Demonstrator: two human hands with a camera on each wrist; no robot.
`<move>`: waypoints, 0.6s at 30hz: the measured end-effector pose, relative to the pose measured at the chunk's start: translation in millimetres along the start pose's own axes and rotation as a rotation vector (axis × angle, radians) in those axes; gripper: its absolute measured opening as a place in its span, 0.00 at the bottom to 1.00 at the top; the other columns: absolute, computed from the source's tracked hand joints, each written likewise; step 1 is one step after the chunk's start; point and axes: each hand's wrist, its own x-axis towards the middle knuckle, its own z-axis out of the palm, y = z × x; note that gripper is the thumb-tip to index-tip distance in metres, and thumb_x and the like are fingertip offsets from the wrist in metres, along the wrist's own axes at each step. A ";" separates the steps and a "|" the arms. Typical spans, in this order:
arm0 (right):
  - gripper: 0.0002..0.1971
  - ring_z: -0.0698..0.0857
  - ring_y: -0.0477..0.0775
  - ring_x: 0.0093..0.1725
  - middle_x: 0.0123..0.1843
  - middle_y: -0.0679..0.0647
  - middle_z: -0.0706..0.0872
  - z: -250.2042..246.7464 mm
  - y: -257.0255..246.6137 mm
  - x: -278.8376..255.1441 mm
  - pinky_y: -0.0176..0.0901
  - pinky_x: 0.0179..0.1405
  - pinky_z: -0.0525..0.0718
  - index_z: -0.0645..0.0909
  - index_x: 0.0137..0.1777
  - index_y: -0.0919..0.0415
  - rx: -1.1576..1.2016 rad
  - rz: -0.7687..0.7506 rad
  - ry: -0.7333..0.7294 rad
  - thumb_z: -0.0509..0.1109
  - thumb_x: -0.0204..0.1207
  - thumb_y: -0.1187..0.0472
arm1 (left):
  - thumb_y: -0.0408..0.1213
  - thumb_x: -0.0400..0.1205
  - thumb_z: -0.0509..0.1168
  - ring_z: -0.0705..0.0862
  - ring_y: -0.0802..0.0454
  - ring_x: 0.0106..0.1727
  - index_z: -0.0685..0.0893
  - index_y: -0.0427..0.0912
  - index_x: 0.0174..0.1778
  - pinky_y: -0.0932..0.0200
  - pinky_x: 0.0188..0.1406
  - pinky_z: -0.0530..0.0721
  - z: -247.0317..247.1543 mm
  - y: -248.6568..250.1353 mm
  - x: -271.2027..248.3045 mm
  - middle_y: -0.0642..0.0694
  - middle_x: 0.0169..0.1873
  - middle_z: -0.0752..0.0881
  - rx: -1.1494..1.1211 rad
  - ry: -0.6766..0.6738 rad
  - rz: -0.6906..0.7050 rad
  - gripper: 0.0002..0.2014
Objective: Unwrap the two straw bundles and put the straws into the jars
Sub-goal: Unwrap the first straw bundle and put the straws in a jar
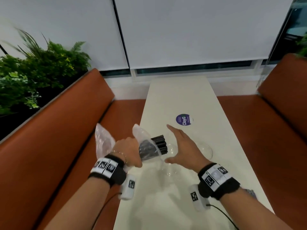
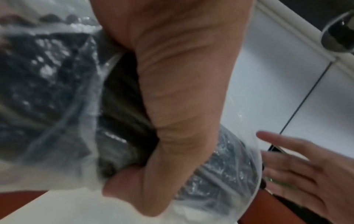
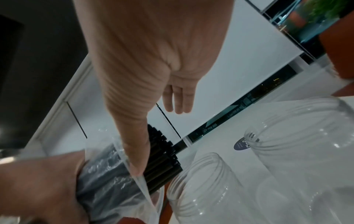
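My left hand [image 1: 129,151] grips a bundle of black straws [image 1: 157,145] through its clear plastic wrap [image 1: 141,133], held above the table's left edge. The straw ends poke out of the open wrap toward two clear jars, one near [image 1: 171,155] and one further right [image 1: 206,150]. More loose wrap [image 1: 103,140] sticks out behind the hand. My right hand [image 1: 182,146] hovers open over the jars with fingers spread. In the right wrist view its thumb [image 3: 138,159] lies against the wrap's edge [image 3: 145,189] beside the straws [image 3: 164,159]. The left wrist view shows my left hand [image 2: 182,91] around the wrapped straws [image 2: 122,106].
The long white table [image 1: 182,100] carries a round purple sticker [image 1: 182,119] beyond the jars. Orange benches run along both sides, left [image 1: 58,138] and right [image 1: 282,130]. Green plants [image 1: 33,72] stand behind the left bench. White blinds cover the far window.
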 end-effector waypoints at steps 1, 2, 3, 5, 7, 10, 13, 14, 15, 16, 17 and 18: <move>0.69 0.70 0.53 0.86 0.90 0.49 0.66 3.4 1.2 8.1 0.49 0.83 0.76 0.50 0.93 0.43 -0.031 -0.021 -0.002 0.94 0.59 0.51 | 0.51 0.64 0.87 0.93 0.50 0.44 0.88 0.47 0.54 0.53 0.52 0.96 -6.2 5.8 5.3 0.51 0.45 0.92 0.066 -0.009 0.018 0.26; 0.70 0.69 0.54 0.87 0.90 0.50 0.65 7.8 3.6 15.1 0.51 0.84 0.76 0.50 0.93 0.44 -0.054 -0.029 -0.024 0.95 0.57 0.50 | 0.50 0.64 0.86 0.93 0.48 0.46 0.87 0.47 0.55 0.51 0.53 0.96 -10.5 10.6 10.4 0.50 0.46 0.92 0.110 -0.016 0.038 0.27; 0.71 0.69 0.54 0.87 0.90 0.51 0.65 13.3 7.2 20.6 0.53 0.84 0.76 0.51 0.93 0.45 -0.070 -0.025 -0.059 0.95 0.55 0.49 | 0.49 0.63 0.86 0.93 0.48 0.46 0.86 0.48 0.55 0.50 0.53 0.96 -14.4 15.3 14.5 0.50 0.45 0.91 0.139 -0.030 0.054 0.27; 0.72 0.70 0.55 0.85 0.89 0.51 0.67 24.8 15.5 28.8 0.54 0.83 0.77 0.53 0.92 0.47 -0.089 -0.006 -0.111 0.96 0.52 0.48 | 0.48 0.63 0.85 0.93 0.48 0.43 0.85 0.48 0.52 0.51 0.51 0.96 -21.3 23.5 22.3 0.51 0.39 0.89 0.216 -0.062 0.090 0.25; 0.69 0.75 0.55 0.81 0.85 0.51 0.73 35.0 24.0 33.9 0.54 0.80 0.80 0.58 0.91 0.49 -0.098 0.016 -0.121 0.96 0.51 0.46 | 0.47 0.62 0.85 0.92 0.48 0.41 0.86 0.46 0.52 0.51 0.50 0.96 -28.8 30.3 28.4 0.51 0.38 0.88 0.318 -0.090 0.132 0.25; 0.60 0.82 0.51 0.67 0.74 0.48 0.81 44.7 34.5 38.4 0.48 0.70 0.83 0.69 0.84 0.51 -0.084 0.040 -0.115 0.95 0.51 0.44 | 0.48 0.64 0.85 0.92 0.46 0.42 0.86 0.46 0.56 0.50 0.49 0.94 -36.0 35.9 36.6 0.48 0.43 0.90 0.418 -0.118 0.176 0.27; 0.53 0.81 0.47 0.57 0.63 0.44 0.81 51.4 42.3 40.0 0.41 0.57 0.80 0.74 0.77 0.52 -0.041 0.054 -0.118 0.95 0.51 0.47 | 0.50 0.65 0.85 0.92 0.45 0.44 0.88 0.45 0.59 0.48 0.52 0.94 -36.3 40.3 42.8 0.47 0.46 0.92 0.458 -0.143 0.193 0.29; 0.50 0.81 0.46 0.55 0.61 0.43 0.79 53.5 45.1 40.6 0.39 0.54 0.79 0.75 0.75 0.52 -0.035 0.055 -0.111 0.94 0.51 0.48 | 0.50 0.65 0.84 0.92 0.45 0.44 0.88 0.45 0.60 0.48 0.52 0.94 -35.6 42.0 44.9 0.47 0.45 0.92 0.468 -0.148 0.202 0.28; 0.49 0.81 0.47 0.54 0.59 0.42 0.77 55.8 48.2 41.5 0.38 0.52 0.78 0.76 0.74 0.53 -0.032 0.054 -0.101 0.93 0.52 0.49 | 0.51 0.66 0.84 0.92 0.45 0.44 0.88 0.45 0.60 0.48 0.52 0.94 -35.6 43.9 46.8 0.47 0.44 0.91 0.479 -0.150 0.210 0.28; 0.47 0.80 0.47 0.53 0.58 0.42 0.76 57.4 50.1 42.1 0.37 0.51 0.77 0.76 0.72 0.54 -0.035 0.056 -0.098 0.93 0.51 0.50 | 0.51 0.67 0.84 0.91 0.46 0.43 0.88 0.44 0.60 0.49 0.52 0.94 -36.5 45.7 49.0 0.48 0.40 0.89 0.490 -0.154 0.215 0.28; 0.46 0.79 0.47 0.53 0.57 0.43 0.75 58.6 51.4 42.9 0.37 0.51 0.77 0.76 0.70 0.55 -0.046 0.060 -0.098 0.92 0.50 0.50 | 0.51 0.68 0.84 0.89 0.46 0.42 0.87 0.44 0.61 0.50 0.52 0.93 -38.1 47.5 50.9 0.48 0.37 0.86 0.496 -0.158 0.220 0.28; 0.46 0.77 0.48 0.54 0.56 0.44 0.74 59.8 52.1 43.2 0.38 0.51 0.77 0.76 0.69 0.55 -0.059 0.065 -0.103 0.91 0.49 0.49 | 0.51 0.69 0.83 0.88 0.46 0.41 0.87 0.44 0.61 0.50 0.51 0.91 -39.2 48.6 53.6 0.49 0.35 0.84 0.504 -0.153 0.224 0.28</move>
